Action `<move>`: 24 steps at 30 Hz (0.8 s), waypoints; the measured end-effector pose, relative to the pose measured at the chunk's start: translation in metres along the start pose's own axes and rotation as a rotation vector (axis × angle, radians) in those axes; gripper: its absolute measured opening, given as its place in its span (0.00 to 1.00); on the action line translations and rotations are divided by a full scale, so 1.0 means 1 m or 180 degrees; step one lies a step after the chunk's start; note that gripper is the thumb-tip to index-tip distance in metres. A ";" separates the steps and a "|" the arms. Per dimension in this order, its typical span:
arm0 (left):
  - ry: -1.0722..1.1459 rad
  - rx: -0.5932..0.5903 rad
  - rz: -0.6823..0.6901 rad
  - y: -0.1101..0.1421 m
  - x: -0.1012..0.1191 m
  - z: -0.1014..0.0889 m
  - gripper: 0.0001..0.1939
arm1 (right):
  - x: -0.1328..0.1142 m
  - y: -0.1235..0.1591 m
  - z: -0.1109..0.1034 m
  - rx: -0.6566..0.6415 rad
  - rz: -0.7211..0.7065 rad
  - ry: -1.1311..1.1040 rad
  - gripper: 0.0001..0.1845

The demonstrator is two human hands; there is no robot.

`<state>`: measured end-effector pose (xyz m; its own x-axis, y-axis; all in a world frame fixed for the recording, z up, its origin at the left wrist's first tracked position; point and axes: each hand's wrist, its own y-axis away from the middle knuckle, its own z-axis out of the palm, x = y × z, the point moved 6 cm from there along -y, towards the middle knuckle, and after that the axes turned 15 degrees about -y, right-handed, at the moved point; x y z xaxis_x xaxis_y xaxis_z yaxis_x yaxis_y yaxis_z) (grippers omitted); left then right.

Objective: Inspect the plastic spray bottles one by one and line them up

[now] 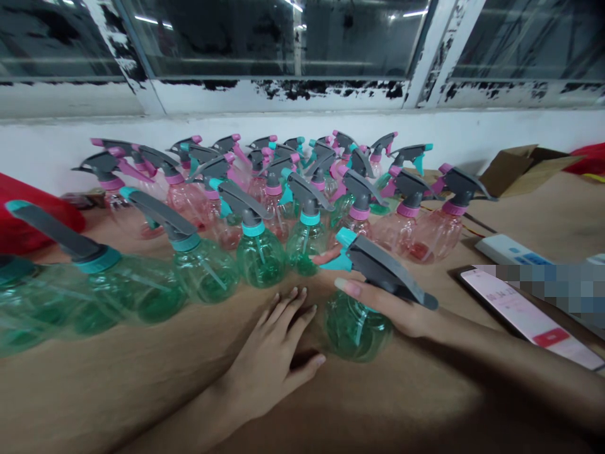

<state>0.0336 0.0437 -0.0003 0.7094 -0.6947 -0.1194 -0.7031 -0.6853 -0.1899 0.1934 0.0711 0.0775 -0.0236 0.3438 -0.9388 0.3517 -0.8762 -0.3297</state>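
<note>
Your right grip (401, 309) is wrapped around the neck of a green spray bottle (352, 337), thumb across the front below the turquoise nozzle. Your left grip (271, 356) is palm down over the bench (155, 384), fingers loosely spread, just beside that bottle. Ahead of you, green bottles (259, 255) line up before pink bottles (437, 233). To your right lies a lit phone (524, 309); behind it sits a cardboard box (508, 173).

Spray bottles (261, 258) in rows on table (94, 391), before wall (529, 129). Single bottle (354, 337) nearer, in right hand (401, 309); left hand (269, 356) to its left. Phone (524, 315) at right, carton (517, 171) behind.
</note>
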 end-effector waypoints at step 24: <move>-0.0033 -0.0055 0.0050 -0.002 0.001 -0.001 0.31 | -0.012 -0.002 0.000 0.0041 -0.0208 0.0436 0.10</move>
<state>0.0357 0.0441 0.0007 0.6985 -0.7032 -0.1324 -0.7149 -0.6780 -0.1709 0.1926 0.0684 0.0896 0.0822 0.4425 -0.8930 0.3415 -0.8543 -0.3918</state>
